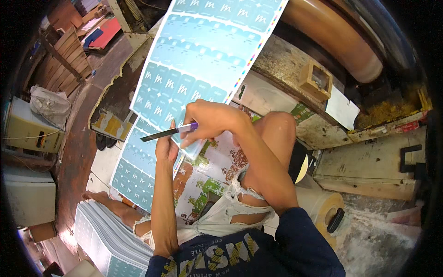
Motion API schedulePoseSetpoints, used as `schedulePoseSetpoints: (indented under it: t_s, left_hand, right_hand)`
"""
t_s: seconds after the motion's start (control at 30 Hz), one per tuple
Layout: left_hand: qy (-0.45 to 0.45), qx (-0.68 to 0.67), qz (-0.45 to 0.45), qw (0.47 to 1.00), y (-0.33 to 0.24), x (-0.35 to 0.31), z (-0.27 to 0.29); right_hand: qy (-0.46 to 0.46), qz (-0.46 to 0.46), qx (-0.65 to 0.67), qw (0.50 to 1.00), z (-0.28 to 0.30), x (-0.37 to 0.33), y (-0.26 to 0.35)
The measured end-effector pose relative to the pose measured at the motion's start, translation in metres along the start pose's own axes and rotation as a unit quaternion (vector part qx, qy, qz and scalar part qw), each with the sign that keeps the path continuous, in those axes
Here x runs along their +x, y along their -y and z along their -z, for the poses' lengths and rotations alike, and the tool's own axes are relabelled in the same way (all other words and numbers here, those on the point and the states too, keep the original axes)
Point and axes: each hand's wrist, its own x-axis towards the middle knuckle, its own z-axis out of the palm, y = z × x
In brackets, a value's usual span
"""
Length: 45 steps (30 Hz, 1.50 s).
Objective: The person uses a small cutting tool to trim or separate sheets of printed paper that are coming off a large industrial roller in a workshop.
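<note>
My right hand (214,119) is closed round the purple end of a cutter knife (161,134). Its dark blade points left, across the front of my left hand. My left hand (166,148) grips the lower edge of a large printed sheet (198,48), its thumb up and its other fingers partly hidden. Rows of teal and pale blue card shapes cover this sheet, which stretches up and away from me. Beneath it, a second printed sheet (134,173) of the same pattern slants toward my left leg.
A thick stack of printed sheets (108,242) stands at lower left. A patterned board (203,180) lies between my legs. To the right are a worn ledge with a small wooden box (316,81), a white paper (342,111), a large roller (341,39) and a tape-like roll (330,210).
</note>
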Motion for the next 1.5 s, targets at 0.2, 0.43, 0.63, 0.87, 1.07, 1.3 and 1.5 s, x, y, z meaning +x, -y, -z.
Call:
schedulePoseSetpoints:
  t_s: [0.2, 0.43, 0.63, 0.87, 1.07, 1.3, 1.5]
  left_hand:
    - [-0.049, 0.081, -0.035, 0.995, -0.013, -0.055, -0.031]
    - [-0.098, 0.111, 0.008, 0.989, -0.019, -0.096, -0.028]
    - [-0.134, 0.141, -0.007, 0.981, -0.031, -0.108, -0.016]
    - [-0.129, 0.151, -0.03, 0.98, -0.03, -0.121, 0.005]
    - [-0.147, 0.196, -0.029, 0.969, -0.024, -0.137, 0.003]
    - [-0.165, 0.204, -0.077, 0.962, -0.026, -0.152, 0.0]
    - [-0.141, 0.219, -0.045, 0.965, -0.021, -0.158, 0.02]
  right_hand:
    - [-0.138, 0.032, 0.181, 0.973, 0.024, 0.0, -0.004]
    - [-0.431, -0.05, -0.01, 0.901, 0.034, -0.002, -0.007]
    - [-0.385, -0.098, -0.046, 0.916, 0.061, -0.009, -0.026]
    - [-0.497, -0.056, 0.007, 0.866, 0.105, -0.038, -0.065]
    - [-0.579, -0.067, 0.117, 0.804, 0.146, -0.062, -0.113]
    - [-0.707, -0.014, 0.136, 0.694, 0.275, -0.094, -0.179]
    - [-0.634, 0.029, 0.163, 0.755, 0.344, -0.097, -0.224]
